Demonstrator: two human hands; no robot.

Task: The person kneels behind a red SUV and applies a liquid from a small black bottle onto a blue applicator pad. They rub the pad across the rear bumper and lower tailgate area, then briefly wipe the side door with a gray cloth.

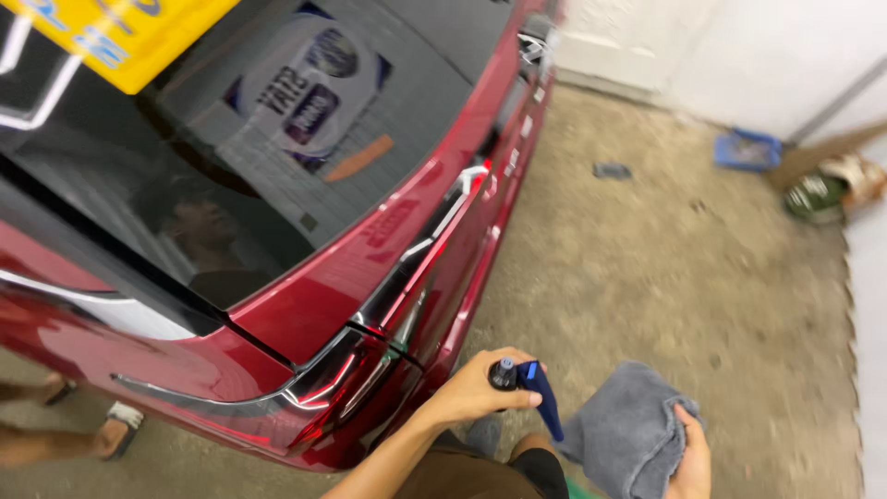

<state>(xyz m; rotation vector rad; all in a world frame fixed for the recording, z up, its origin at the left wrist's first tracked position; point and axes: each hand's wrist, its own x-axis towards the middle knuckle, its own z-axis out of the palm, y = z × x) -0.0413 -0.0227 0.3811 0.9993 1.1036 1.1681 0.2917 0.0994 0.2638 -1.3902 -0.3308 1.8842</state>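
Spray bottle (527, 381) sits low by the car's rear corner, left hand (476, 388) with fingers wrapped tight around it; right hand (691, 453) clutches a grey cloth (624, 430) (bunched up). Beyond, red car (305, 314), then concrete floor (665, 268) and blue tray (747, 150).

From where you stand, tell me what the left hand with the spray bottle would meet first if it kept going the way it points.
Probably the red car's rear corner, near the tail light. The left hand aims its spray bottle roughly that way, though depth is unclear from the head view.
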